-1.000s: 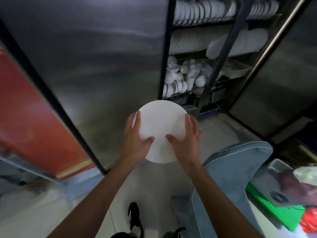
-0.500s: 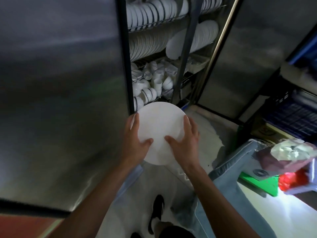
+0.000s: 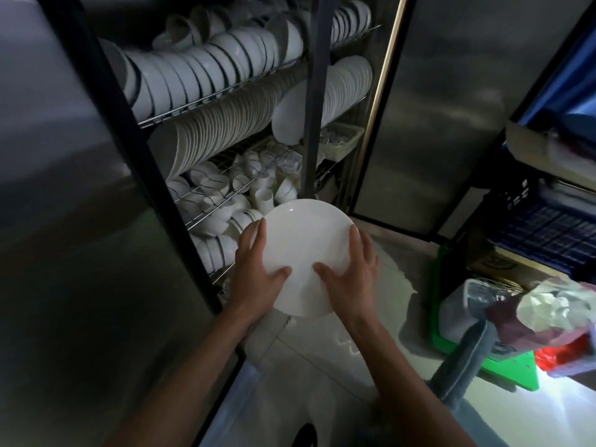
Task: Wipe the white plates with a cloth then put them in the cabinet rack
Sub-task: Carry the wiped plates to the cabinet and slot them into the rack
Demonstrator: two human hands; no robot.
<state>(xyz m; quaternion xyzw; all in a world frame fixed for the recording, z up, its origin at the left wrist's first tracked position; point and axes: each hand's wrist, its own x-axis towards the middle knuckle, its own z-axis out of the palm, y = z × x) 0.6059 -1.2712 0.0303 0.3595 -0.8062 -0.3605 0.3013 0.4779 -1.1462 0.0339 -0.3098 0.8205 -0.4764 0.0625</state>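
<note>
Head view, left to right from the cabinet rack: inside it, rows of white plates already shelved. Just in front of its lower shelves, left hand gripping one edge of a white plate, thumb on its face. Opposite edge gripped likewise by right hand. No wiping cloth in either hand, so wiping of this plate apparently done. Still left: slotting it into the rack. Further unwiped plates: cannot tell.

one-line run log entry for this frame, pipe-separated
stage: racking | left hand: grips white plate | right hand: grips same plate | plate: held before open cabinet rack, not yet slotted
</note>
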